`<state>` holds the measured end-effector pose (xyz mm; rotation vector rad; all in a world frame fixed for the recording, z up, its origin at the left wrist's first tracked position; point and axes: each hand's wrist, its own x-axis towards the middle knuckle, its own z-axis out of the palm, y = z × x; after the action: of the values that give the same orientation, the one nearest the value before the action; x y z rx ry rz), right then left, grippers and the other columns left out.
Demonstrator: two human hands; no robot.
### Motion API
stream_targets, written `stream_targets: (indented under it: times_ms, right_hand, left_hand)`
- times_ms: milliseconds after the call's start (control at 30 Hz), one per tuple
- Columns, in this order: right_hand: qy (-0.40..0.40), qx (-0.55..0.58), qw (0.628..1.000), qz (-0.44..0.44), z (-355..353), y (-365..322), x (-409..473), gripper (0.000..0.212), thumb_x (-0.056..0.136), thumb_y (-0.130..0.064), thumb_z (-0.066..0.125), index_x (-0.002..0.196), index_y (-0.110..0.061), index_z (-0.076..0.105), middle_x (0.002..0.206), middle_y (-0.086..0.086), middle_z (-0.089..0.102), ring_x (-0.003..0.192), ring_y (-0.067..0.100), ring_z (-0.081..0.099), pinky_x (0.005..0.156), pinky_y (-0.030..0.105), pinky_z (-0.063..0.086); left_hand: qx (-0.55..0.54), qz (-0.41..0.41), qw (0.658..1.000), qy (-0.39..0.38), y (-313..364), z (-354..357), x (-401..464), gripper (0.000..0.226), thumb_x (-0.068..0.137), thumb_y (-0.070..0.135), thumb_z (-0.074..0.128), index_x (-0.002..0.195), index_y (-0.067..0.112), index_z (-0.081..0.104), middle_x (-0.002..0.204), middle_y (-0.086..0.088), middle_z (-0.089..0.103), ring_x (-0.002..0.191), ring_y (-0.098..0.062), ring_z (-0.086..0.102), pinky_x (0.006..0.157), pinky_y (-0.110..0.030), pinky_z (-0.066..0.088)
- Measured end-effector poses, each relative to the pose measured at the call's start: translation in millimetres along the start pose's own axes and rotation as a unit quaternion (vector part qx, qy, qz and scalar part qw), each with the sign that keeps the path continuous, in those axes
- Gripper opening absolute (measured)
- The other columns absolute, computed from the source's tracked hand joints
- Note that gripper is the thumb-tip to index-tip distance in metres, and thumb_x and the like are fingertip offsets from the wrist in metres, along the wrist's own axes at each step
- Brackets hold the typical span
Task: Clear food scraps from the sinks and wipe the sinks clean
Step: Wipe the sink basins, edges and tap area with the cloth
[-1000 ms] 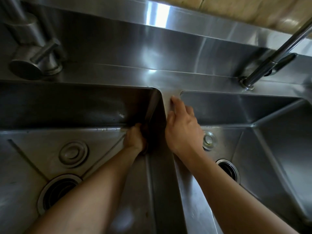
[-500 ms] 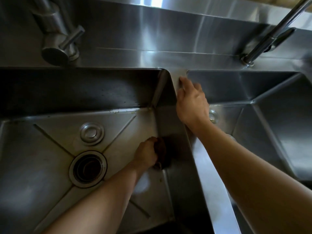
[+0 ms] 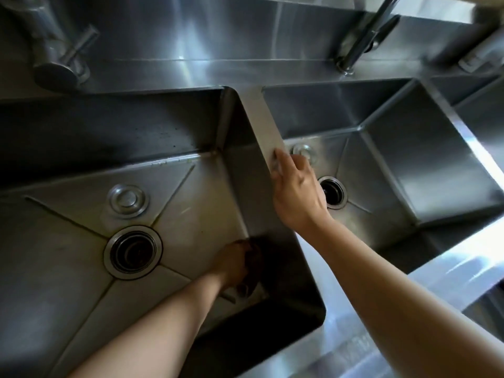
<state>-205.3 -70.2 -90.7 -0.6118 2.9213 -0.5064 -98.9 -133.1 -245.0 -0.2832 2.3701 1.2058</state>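
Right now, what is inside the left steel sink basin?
Inside the left steel sink basin: a round open drain, a round metal stopper, and the left hand gripping a dark cloth against the right wall. The hand covers part of the cloth.

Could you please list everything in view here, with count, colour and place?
sinks: two, steel; left sink, right sink, side by side.
divider: one, steel, between the sinks.
drains: two, dark; left drain, right drain partly behind the right hand.
plugs: two, steel; left plug, right plug, each behind its drain.
taps: two, steel; left tap, right tap, on the back ledge.
cloth: one, dark, at the left sink's right wall.
hands: left hand grips the cloth; right hand rests fingers on the divider.
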Motion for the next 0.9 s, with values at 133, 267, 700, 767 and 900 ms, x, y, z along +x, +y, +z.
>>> stream_targets:
  times_ms: [133,267,700,767,900]
  right_hand:
    - [-0.004,-0.012,1.0,-0.004,-1,18,-38,0.04,0.097,-0.029,0.039,0.137,-0.024,0.038,0.119,0.011,0.049,0.104,0.036,0.05,0.08,0.044,0.046]
    - [0.0,-0.012,1.0,-0.006,5,29,-55,0.049,0.098,-0.032,0.039,0.145,-0.024,0.031,0.141,0.008,0.039,0.118,0.033,0.046,0.091,0.045,0.044]
    - [0.043,-0.004,0.999,0.009,13,29,-54,0.046,0.096,-0.036,0.036,0.141,-0.031,0.031,0.134,0.0,0.04,0.108,0.028,0.051,0.069,0.036,0.038]
    - [0.04,-0.004,0.999,0.007,13,29,-55,0.046,0.096,-0.037,0.036,0.142,-0.03,0.032,0.133,0.001,0.041,0.108,0.029,0.051,0.069,0.037,0.037]
    - [0.037,-0.004,0.999,0.007,12,31,-54,0.046,0.097,-0.036,0.035,0.142,-0.03,0.031,0.133,0.004,0.041,0.107,0.031,0.052,0.07,0.042,0.041]
  left_hand:
    - [-0.007,0.022,0.996,-0.09,5,12,-14,0.047,0.093,0.019,0.058,0.137,0.008,0.048,0.142,-0.01,0.047,0.13,-0.019,0.044,0.097,-0.013,0.028]
    - [0.002,0.046,0.995,-0.088,3,25,-24,0.045,0.094,0.018,0.056,0.137,0.01,0.048,0.142,-0.009,0.047,0.124,-0.004,0.039,0.092,-0.006,0.027]
    - [0.152,0.016,0.968,-0.201,11,39,-16,0.042,0.097,0.013,0.048,0.138,0.002,0.044,0.144,-0.015,0.043,0.131,-0.029,0.041,0.105,-0.027,0.026]
    - [0.143,0.01,0.969,-0.201,11,38,-20,0.043,0.097,0.012,0.048,0.138,0.002,0.042,0.143,-0.016,0.043,0.13,-0.028,0.042,0.102,-0.026,0.028]
    - [0.141,0.02,0.97,-0.199,1,30,-33,0.042,0.097,0.028,0.049,0.134,0.009,0.044,0.139,-0.012,0.045,0.122,-0.028,0.05,0.089,-0.026,0.039]
